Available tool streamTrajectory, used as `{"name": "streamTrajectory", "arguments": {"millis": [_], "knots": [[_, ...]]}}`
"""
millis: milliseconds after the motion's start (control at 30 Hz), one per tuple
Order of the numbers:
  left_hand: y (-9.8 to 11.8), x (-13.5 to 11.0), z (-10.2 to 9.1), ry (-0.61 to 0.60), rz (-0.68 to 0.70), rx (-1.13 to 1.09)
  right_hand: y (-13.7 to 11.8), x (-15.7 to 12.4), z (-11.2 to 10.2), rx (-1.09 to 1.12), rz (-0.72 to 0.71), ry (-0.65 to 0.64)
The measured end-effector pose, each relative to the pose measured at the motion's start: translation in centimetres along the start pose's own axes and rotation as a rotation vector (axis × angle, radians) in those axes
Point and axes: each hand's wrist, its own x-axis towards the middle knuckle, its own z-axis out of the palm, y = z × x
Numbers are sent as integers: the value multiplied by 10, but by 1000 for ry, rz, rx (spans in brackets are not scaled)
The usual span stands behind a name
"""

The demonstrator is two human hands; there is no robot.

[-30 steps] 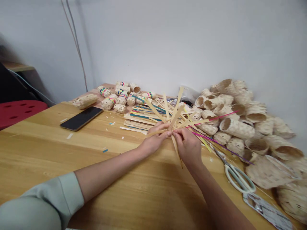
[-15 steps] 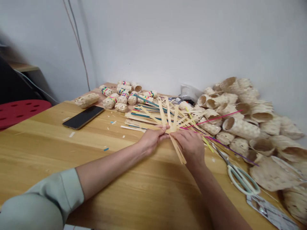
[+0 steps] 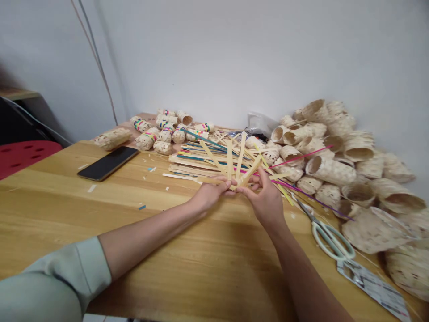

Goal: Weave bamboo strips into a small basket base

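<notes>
Both my hands meet at the middle of the wooden table. My left hand [image 3: 211, 195] and my right hand [image 3: 264, 198] pinch the base of a fan of thin bamboo strips [image 3: 234, 163] between fingers and thumbs. The strips spread upward and outward, and a coloured strip or two runs out to the right. Behind the fan lies a loose stack of flat strips [image 3: 197, 163], some with blue, green or yellow edges. The fan's pinched crossing is mostly hidden by my fingers.
Woven bamboo tubes and cones [image 3: 330, 170] are heaped at the right against the wall, with white-handled scissors [image 3: 330, 240] in front. Small woven rolls with coloured bands [image 3: 157, 133] sit at the back. A black phone [image 3: 107, 163] lies on the table [image 3: 50, 192], with a red stool [image 3: 20, 156] beyond.
My hands have drawn closer together, and the strips stand in a tighter, more upright fan. The strips that pointed down toward me are no longer visible. The view has shifted slightly.
</notes>
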Motion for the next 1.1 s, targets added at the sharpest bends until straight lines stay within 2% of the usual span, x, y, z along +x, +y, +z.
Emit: {"name": "streamTrajectory", "arguments": {"millis": [100,233,367,533,667,800,900,1100], "knots": [[-2,-1,1,-25,15,10,0,1,-2,91,91,-117],[-5,-3,2,-52,14,27,3,1,-4,144,143,-141],[-6,-3,3,-62,19,45,3,-1,-4,123,113,-159],[-8,-2,4,-20,19,37,-1,-3,-3,-152,16,-94],[-10,-1,2,-47,-29,5,2,-1,-3,-97,47,-180],[-9,2,0,-36,-67,-49,4,0,-2,-22,62,-188],[-5,5,-2,20,-71,-108,3,0,0,-7,-2,-167],[1,11,-5,72,-71,-169,5,-1,2,-17,-247,-65]]}}
